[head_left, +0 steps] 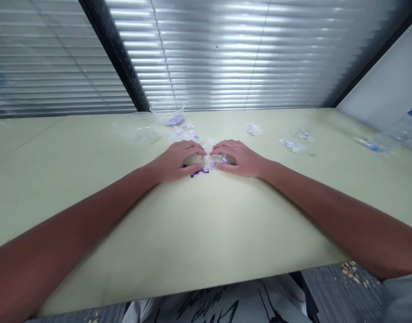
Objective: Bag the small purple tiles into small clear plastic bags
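Observation:
My left hand point(180, 160) rests on the table with curved fingers, its thumb apart from them and bare tabletop showing in the gap. Small dark purple pieces point(196, 173) lie loose by its thumb. Close to its fingertips is a small clear plastic bag point(212, 164) with pale purple bits in it. My right hand point(241, 158) curls around that bag from the right, fingers on the far side and thumb on the near side. The fingertips of both hands almost meet at the bag; their exact contact with it is hard to make out.
Behind my left hand stand two clear plastic tubs point(138, 128) point(167, 107), the farther one with purple pieces inside. Small packets point(188, 134) lie beside them. More packets point(254, 129) point(292, 145) are at the right. A clear bottle point(394, 134) lies near the right wall.

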Available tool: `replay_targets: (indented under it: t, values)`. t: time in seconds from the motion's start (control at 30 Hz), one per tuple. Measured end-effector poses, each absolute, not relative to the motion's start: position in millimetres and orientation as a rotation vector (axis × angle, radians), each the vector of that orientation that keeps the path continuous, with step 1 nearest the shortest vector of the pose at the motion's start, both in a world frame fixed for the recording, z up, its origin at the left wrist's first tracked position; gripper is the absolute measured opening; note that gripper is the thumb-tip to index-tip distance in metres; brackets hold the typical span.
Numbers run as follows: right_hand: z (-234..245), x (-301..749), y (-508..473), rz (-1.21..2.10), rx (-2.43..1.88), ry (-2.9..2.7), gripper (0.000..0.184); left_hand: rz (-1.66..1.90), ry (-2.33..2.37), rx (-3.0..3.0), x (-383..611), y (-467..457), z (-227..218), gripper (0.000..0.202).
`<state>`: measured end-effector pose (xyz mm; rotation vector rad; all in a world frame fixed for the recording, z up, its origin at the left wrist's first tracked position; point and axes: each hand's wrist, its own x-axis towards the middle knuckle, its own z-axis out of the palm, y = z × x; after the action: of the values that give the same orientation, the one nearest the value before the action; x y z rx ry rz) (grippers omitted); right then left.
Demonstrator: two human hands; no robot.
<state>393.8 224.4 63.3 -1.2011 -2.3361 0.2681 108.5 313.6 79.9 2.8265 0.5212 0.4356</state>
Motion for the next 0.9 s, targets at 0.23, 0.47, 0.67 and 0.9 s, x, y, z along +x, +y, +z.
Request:
replay_targets:
  t: [0.23, 0.47, 0.67, 0.9]
  values:
    - [63.2, 393.7, 224.3, 0.265, -1.202, -2.34, 0.044, 0.436, 0.519, 2.835, 107.9, 314.5, 79.2, 0.042]
    - [62.9, 393.5, 224.4, 0.254, -1.192, -2.333, 0.043, 0.429, 0.522, 2.844, 108.1, 314.6, 78.9, 0.042]
    - [62.2, 393.9, 224.6, 0.251, -1.193, -2.332, 0.043, 0.446, 0.523, 2.839, 108.3, 314.4, 78.5, 0.043]
    - [62.8, 393.8, 224.9, 0.261, -1.2, -2.337, 0.046, 0.442, 0.509, 2.844, 108.5, 315.8, 77.4, 0.043]
